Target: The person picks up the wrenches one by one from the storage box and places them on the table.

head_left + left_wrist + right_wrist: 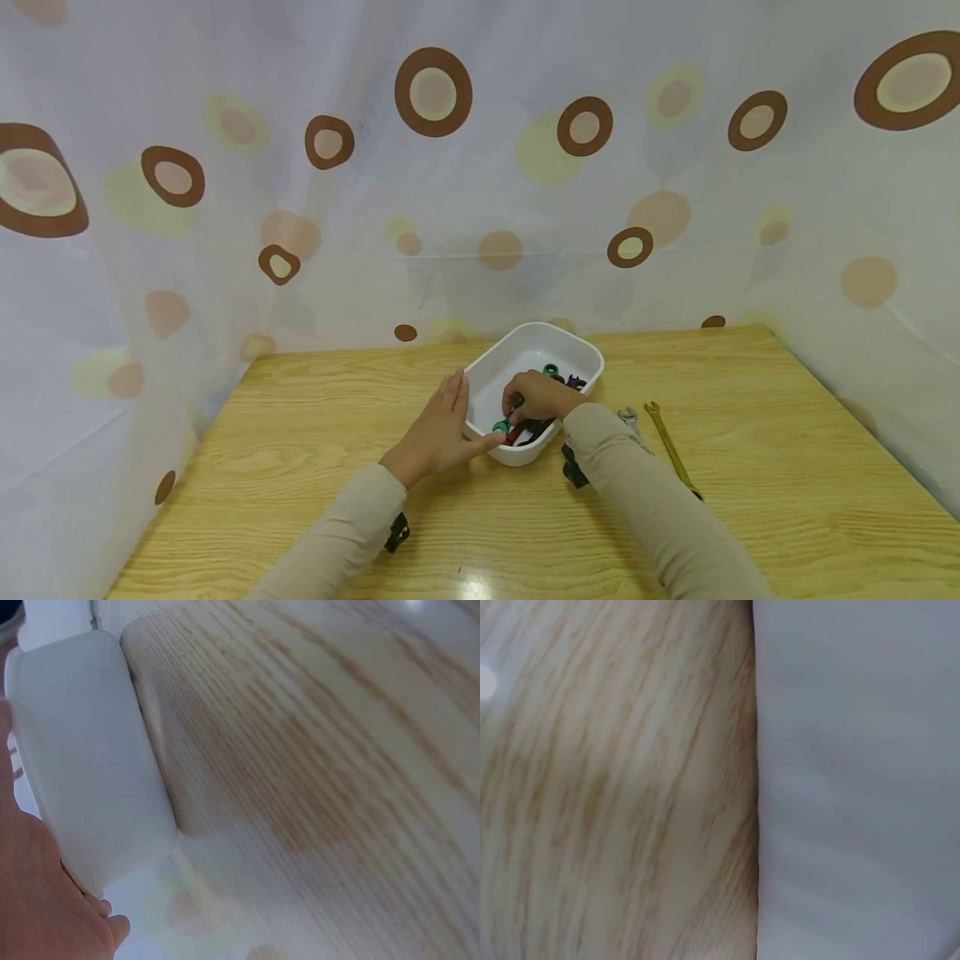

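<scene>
A white plastic tub (491,383) stands on the table, holding several coloured wrenches along its right side. Against its left rim rests my left hand (437,435), fingers straight and thumb stretched along the near edge; the left wrist view shows that palm beside the tub's outer wall (97,765). My right hand (543,395) reaches inside and pinches a green wrench (501,426) with curled fingers. Near it lie a red wrench (514,435), a purple one (575,382) and another green ring end (551,369). Only the tub's wall (855,787) and tabletop fill the right wrist view.
Right of the tub, a gold wrench (672,450) and a silver wrench (628,416) lie on the wooden table (315,417); my right sleeve partly covers the silver one. A patterned curtain (495,192) hangs behind and along both sides.
</scene>
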A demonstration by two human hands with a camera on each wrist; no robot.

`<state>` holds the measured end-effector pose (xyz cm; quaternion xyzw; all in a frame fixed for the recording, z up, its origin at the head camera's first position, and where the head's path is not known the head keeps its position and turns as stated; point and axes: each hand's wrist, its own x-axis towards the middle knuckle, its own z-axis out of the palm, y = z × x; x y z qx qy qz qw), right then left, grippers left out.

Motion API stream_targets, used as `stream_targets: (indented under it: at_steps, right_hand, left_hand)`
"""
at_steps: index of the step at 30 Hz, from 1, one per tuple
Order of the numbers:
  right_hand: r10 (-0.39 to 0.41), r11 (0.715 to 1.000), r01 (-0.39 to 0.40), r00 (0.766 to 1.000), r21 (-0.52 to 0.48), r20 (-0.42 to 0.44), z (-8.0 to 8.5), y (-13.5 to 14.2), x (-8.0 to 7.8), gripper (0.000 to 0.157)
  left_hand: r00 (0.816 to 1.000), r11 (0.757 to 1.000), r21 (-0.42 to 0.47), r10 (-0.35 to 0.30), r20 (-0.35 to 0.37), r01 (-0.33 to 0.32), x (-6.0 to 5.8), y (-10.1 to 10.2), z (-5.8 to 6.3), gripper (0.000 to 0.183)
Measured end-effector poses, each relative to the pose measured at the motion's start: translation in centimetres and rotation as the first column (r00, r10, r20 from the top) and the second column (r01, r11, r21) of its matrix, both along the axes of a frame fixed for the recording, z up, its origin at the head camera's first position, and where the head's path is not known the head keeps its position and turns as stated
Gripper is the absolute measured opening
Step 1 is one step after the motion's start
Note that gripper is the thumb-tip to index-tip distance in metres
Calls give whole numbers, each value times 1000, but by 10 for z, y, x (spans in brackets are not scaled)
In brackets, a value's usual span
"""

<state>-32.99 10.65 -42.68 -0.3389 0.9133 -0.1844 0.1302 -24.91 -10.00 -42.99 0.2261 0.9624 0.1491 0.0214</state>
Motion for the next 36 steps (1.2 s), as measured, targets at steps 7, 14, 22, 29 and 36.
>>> stream_targets:
  at_steps: [7, 14, 22, 29, 36]
  right_hand:
    - [15, 1000, -15, 1000, 1, 16, -3, 0, -2, 8]
    - [-20, 998, 18, 999, 58, 39, -5, -1, -4, 12]
    - [-23, 993, 21, 1000, 118, 16, -3, -3, -1, 11]
    - [-45, 995, 42, 998, 86, 33, -5, -2, -1, 13]
    - [-29, 999, 27, 999, 38, 37, -7, -2, -6, 10]
  left_hand:
    - [1000, 1000, 6, -4, 4, 4, 0, 0, 1, 108]
    - [1000, 1000, 8, 1, 23, -1, 0, 0, 0, 109]
    - [1000, 1000, 6, 9, 24, -10, -1, 0, -2, 110]
    - [1000, 1000, 3, 7, 13, -7, -1, 0, -3, 111]
    - [1000, 1000, 3, 5, 8, -5, 0, 0, -1, 112]
